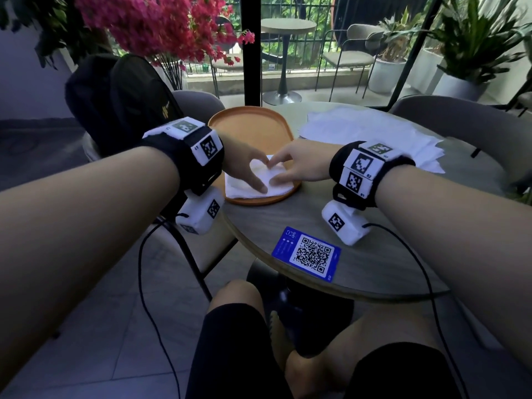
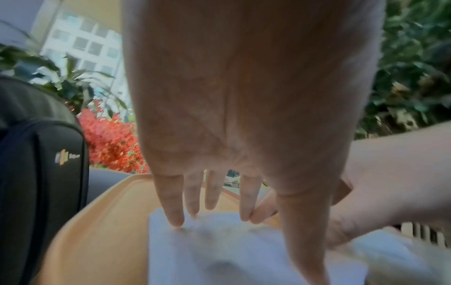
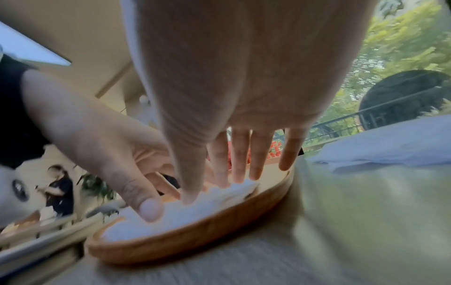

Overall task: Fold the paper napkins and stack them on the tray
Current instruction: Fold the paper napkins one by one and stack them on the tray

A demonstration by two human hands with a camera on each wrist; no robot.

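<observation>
An orange tray [image 1: 247, 131] lies on the round grey table [image 1: 374, 254]. A folded white napkin stack [image 1: 239, 185] rests on the tray's near end. My left hand [image 1: 244, 165] presses on the stack with straight fingers [image 2: 175, 208], thumb stretched toward me. My right hand [image 1: 296, 165] touches the stack's right side, its fingers [image 3: 239, 164] also straight, fingertips meeting the left hand's. The stack [image 2: 219, 250] [image 3: 185, 217] sits inside the tray rim [image 3: 207, 237]. A loose pile of unfolded napkins [image 1: 368, 133] lies at the table's back right.
A blue QR card [image 1: 308, 253] lies near the table's front edge. A black backpack [image 1: 115, 102] sits on the chair to the left, and a grey chair [image 1: 460, 119] stands at the right. The far half of the tray is bare.
</observation>
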